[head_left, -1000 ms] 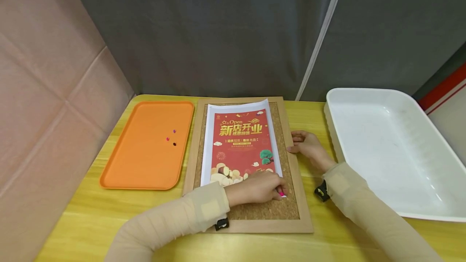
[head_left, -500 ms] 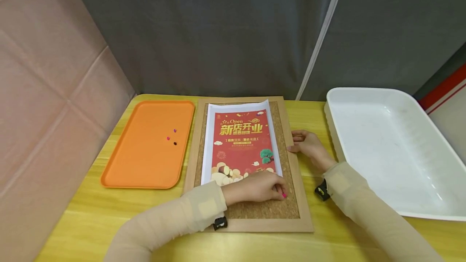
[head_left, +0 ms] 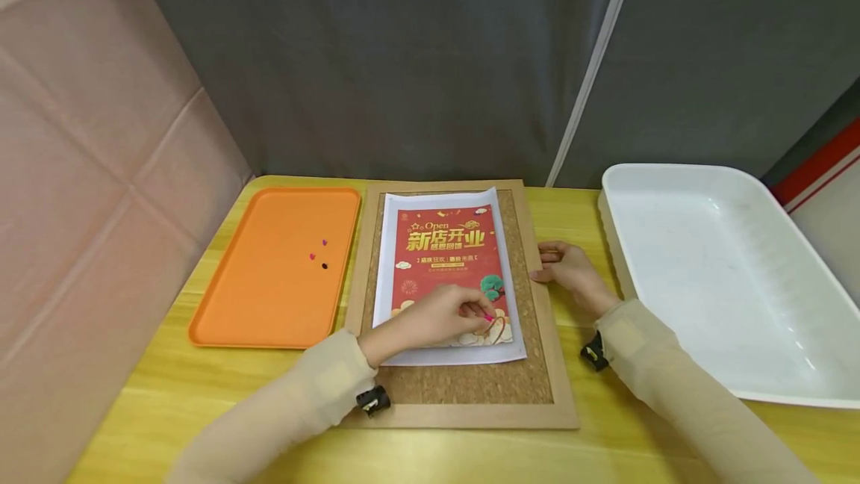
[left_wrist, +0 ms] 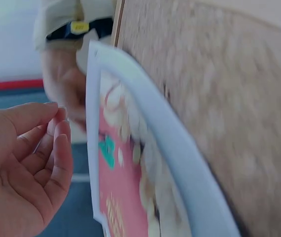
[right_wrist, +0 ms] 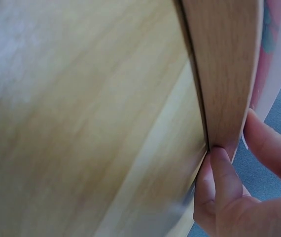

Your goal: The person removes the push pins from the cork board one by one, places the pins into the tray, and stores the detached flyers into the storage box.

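In the head view my left hand (head_left: 450,312) hovers over the lower part of a red poster (head_left: 446,245) with a white border. Its thumb and fingertips pinch a small pink push pin (head_left: 489,317), which I cannot make out in the left wrist view. The poster lies on a wood-framed corkboard (head_left: 470,387); its lower edge curls up off the cork in the left wrist view. My right hand (head_left: 571,275) grips the corkboard's right edge. In the right wrist view its thumb is near the top side of the frame (right_wrist: 224,74) and its fingers press the outer edge.
An orange tray (head_left: 262,297) at the left bears a purple push pin (head_left: 325,243), a pink one and a black one. To the right stands a large white tub (head_left: 712,267). A grey curtain (head_left: 376,66) closes off the back of the wooden table (head_left: 161,394).
My left hand has moved from the poster's lower right corner up and to the left, carrying the pink push pin. That corner is now uncovered. The right hand has stayed put.
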Demonstrator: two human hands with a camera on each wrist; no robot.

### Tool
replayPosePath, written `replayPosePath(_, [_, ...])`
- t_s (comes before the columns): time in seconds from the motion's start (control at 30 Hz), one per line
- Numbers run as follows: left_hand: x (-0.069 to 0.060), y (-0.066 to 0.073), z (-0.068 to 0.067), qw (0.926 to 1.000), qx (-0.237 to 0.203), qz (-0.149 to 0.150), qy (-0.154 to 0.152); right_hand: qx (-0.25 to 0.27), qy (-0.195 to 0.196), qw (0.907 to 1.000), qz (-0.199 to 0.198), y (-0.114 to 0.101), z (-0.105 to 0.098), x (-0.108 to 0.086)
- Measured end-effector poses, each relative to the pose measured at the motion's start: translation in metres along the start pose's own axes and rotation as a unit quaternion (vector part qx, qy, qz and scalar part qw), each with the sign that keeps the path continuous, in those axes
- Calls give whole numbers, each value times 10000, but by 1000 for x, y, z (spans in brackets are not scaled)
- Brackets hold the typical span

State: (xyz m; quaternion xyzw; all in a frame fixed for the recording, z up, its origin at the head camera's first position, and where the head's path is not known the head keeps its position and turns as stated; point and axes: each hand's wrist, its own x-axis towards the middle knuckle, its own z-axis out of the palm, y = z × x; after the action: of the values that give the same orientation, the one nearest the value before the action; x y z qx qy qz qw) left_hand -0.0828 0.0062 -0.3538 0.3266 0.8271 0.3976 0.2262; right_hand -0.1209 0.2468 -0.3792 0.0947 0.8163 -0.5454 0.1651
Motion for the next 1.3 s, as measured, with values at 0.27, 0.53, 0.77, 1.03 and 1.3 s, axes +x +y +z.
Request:
replayPosePath(0.27, [-22, -19, -32, 9958, 105, -474, 780, 34, -1, 10000, 30, 0, 0, 1])
replayPosePath(0.53, [-46, -43, -61, 9819, 285, -1168, 1465, 29, 30, 10000, 45, 0, 2, 1])
replayPosePath(0.77, [-66, -70, -89, 9657, 457, -1590, 2004, 65, 47, 9999, 76, 1, 2, 2])
replayPosePath(1.03, [-87, -93, -108, 9549, 699, -1784, 2270, 87, 52, 9999, 75, 2, 2, 2])
replayPosePath(1.3, [-101, -112, -119, 9467, 767, -2028, 2383, 74, 61, 9999, 57, 1, 1, 2])
